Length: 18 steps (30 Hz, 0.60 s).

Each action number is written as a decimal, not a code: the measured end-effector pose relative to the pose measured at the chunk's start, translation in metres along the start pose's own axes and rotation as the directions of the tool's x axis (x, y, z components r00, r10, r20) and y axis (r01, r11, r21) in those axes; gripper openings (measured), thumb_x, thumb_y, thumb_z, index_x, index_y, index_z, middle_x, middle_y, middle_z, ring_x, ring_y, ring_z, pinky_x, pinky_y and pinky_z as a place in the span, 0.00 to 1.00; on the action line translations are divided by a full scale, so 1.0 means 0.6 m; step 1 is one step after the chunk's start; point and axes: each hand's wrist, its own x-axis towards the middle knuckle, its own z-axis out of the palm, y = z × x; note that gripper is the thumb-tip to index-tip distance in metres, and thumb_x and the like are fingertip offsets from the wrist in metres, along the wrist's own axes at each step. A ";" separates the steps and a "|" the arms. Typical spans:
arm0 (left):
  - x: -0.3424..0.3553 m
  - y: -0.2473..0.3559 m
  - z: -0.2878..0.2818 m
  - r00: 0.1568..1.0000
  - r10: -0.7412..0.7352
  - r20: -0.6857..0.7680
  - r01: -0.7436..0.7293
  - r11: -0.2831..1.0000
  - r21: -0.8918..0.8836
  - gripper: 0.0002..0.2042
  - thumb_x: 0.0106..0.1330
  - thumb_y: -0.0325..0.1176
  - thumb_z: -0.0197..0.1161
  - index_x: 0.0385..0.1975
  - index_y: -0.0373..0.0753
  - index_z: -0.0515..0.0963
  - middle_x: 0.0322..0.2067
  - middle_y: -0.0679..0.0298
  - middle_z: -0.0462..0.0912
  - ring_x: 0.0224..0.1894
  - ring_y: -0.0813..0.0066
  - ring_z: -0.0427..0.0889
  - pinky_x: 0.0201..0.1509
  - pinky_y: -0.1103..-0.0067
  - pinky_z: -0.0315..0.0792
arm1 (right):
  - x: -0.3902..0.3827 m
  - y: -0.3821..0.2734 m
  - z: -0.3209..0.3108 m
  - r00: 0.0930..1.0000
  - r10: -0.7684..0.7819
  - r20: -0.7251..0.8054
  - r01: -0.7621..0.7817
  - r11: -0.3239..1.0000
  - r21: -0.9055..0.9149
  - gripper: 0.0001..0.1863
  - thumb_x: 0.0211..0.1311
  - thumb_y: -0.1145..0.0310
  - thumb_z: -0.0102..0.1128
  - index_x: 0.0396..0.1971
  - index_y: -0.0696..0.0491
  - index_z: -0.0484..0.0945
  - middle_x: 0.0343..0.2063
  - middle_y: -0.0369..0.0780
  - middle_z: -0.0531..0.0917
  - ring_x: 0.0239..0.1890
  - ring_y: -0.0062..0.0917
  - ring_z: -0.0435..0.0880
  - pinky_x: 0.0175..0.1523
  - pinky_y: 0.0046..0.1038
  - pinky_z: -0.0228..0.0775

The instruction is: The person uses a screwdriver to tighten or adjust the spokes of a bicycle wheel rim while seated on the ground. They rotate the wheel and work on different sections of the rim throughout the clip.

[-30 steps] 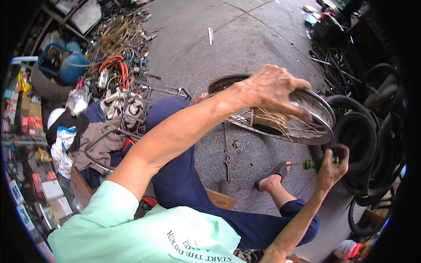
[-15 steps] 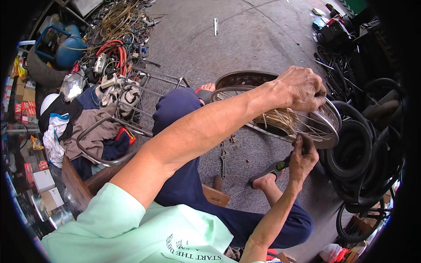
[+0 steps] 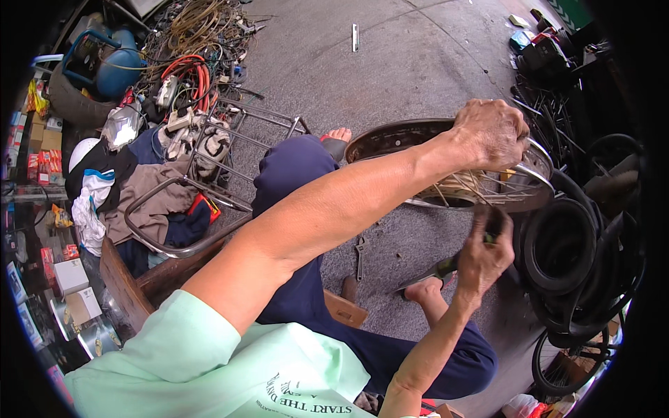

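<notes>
A bare spoked wheel (image 3: pixel 540 169) is tilted in front of me, its spokes fanning out from a pale hub. My left hand (image 3: pixel 491 134) is closed at the far side of its rim, with the forearm reaching across the wheel and hiding part of it. Just below the near side of the rim, my right hand (image 3: pixel 486 254) has its fingers curled and is slightly blurred. Something dark and green shows inside that grip, too unclear to name. A second, brown-rusted rim (image 3: pixel 362 143) appears behind the wheel, partly covered by my arm.
An adjustable wrench (image 3: pixel 360 258) lies on the grey floor by a wooden block (image 3: pixel 345 310). Black tyres (image 3: pixel 557 240) are piled at right. At left are a metal frame (image 3: pixel 167 247), clothes (image 3: pixel 157 202), tangled cables (image 3: pixel 191 42) and a blue tank (image 3: pixel 118 66).
My right hand has drawn slightly down from the rim, where its fingertips touched near the spokes. The left hand stays on the wheel. The whole view has shifted a little.
</notes>
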 end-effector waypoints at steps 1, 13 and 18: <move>0.004 -0.001 0.005 0.999 0.018 -0.035 -0.018 1.000 -0.009 0.13 0.65 0.42 0.59 0.38 0.47 0.88 0.31 0.59 0.89 0.38 0.61 0.88 0.51 0.66 0.80 | -0.005 0.004 0.013 0.977 -0.212 -0.002 0.212 0.977 0.012 0.14 0.66 0.64 0.66 0.44 0.59 0.82 0.33 0.45 0.87 0.33 0.25 0.83 0.40 0.26 0.75; 0.002 -0.022 0.007 0.974 -0.009 -0.225 0.004 1.000 -0.024 0.12 0.64 0.38 0.59 0.27 0.40 0.86 0.25 0.56 0.86 0.32 0.57 0.87 0.44 0.64 0.81 | -0.007 -0.028 0.052 0.955 -0.292 0.057 0.293 0.889 -0.352 0.11 0.65 0.66 0.63 0.26 0.56 0.80 0.23 0.46 0.83 0.26 0.43 0.83 0.33 0.39 0.73; 0.001 -0.015 0.007 0.974 -0.051 -0.221 0.047 0.999 -0.022 0.12 0.63 0.37 0.59 0.26 0.38 0.85 0.25 0.52 0.86 0.32 0.53 0.87 0.43 0.62 0.81 | -0.027 -0.056 0.072 0.913 -0.365 0.181 0.403 0.874 -0.271 0.08 0.61 0.66 0.63 0.27 0.54 0.78 0.26 0.44 0.83 0.27 0.42 0.84 0.33 0.39 0.74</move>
